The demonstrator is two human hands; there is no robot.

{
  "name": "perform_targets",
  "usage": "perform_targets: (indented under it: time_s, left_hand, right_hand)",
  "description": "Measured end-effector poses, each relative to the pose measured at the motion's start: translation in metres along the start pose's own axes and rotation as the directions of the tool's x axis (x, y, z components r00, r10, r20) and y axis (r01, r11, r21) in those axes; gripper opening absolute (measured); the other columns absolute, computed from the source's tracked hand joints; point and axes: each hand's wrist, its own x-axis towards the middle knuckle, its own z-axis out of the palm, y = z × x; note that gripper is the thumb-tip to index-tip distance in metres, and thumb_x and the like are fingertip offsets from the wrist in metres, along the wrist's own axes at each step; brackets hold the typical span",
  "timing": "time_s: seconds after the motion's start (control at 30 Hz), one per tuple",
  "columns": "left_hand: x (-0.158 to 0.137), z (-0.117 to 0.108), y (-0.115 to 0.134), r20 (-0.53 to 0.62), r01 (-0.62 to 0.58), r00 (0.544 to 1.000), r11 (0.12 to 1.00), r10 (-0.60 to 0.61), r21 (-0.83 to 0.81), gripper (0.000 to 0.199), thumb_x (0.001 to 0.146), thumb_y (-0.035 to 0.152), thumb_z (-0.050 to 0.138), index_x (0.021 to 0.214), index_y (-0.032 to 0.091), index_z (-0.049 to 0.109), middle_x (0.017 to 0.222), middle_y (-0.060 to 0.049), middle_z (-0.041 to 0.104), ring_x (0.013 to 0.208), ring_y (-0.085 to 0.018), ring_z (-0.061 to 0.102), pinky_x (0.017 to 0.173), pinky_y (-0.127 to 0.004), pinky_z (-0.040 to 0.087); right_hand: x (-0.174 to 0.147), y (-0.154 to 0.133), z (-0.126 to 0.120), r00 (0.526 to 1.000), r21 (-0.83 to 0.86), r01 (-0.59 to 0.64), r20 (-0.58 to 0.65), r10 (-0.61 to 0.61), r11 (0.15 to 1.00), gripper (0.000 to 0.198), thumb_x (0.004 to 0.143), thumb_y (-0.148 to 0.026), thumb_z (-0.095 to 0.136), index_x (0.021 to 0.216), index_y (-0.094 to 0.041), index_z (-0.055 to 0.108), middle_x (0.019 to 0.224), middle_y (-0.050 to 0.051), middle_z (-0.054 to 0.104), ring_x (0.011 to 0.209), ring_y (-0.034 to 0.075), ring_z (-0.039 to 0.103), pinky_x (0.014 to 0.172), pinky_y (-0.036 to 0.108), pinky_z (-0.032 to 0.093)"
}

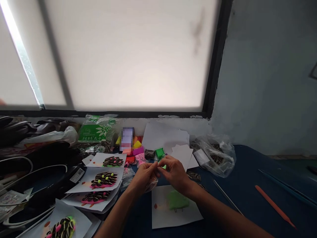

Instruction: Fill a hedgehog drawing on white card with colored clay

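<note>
My left hand (144, 176) is closed, its fingers pinched together, with a clear plastic bag (152, 185) bunched in it. Just to its right, my right hand (176, 173) is closed too; a bit of light green clay (163, 166) shows at its fingertips. The two hands almost meet at the fingertips, and the fingers hide part of what is between them. Below them lies a white card (160, 219) bearing a flat light green clay shape (177, 200), with a brown dot at the left and small drawn legs.
Finished-looking cards with sunflower seeds (104, 180) overlap at left. Behind are coloured clay packets (159, 152), a phone (127, 138), a green seed bag (95, 130), white paper (160, 137) and a clear bag of seeds (218, 157). An orange tool (273, 205) and thin rod (228, 196) lie right.
</note>
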Motion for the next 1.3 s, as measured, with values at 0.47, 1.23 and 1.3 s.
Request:
perform_targets:
  time_s: [0.47,1.23,1.3]
  left_hand:
    - [0.006,-0.011,0.002,-0.35,-0.025,0.937,0.99,-0.025,-0.137,0.039,0.063,0.052,0.075,0.066,0.017,0.059,0.042,0.007,0.049,0.036,-0.009,0.043,0.039,-0.021,0.032]
    - [-0.001,0.009,0.009,-0.225,-0.113,0.968,0.994,0.108,-0.007,0.042,0.05,0.04,0.085,0.075,0.013,0.065,0.054,0.004,0.058,0.049,-0.011,0.054,0.045,-0.019,0.039]
    - [-0.001,0.009,0.01,-0.18,-0.086,0.98,0.996,0.081,-0.02,0.043,0.049,0.037,0.086,0.078,0.012,0.067,0.059,0.001,0.063,0.051,-0.012,0.057,0.05,-0.022,0.044]
  right_hand:
    - [-0.01,-0.037,-0.01,0.995,0.022,0.075,0.069,-0.077,0.997,0.01,0.085,-0.013,0.067,0.077,-0.018,0.069,0.08,0.001,0.058,0.068,0.012,0.054,0.061,0.022,0.043]
    - [-0.004,-0.018,-0.013,0.995,-0.253,-0.05,0.072,0.07,0.966,0.013,0.085,-0.011,0.059,0.076,-0.018,0.065,0.08,0.002,0.058,0.066,0.014,0.053,0.06,0.024,0.036]
    - [-0.003,-0.017,-0.015,0.995,-0.208,-0.063,0.057,0.077,0.976,0.012,0.084,-0.013,0.059,0.076,-0.019,0.066,0.082,0.002,0.059,0.066,0.013,0.054,0.06,0.024,0.038]
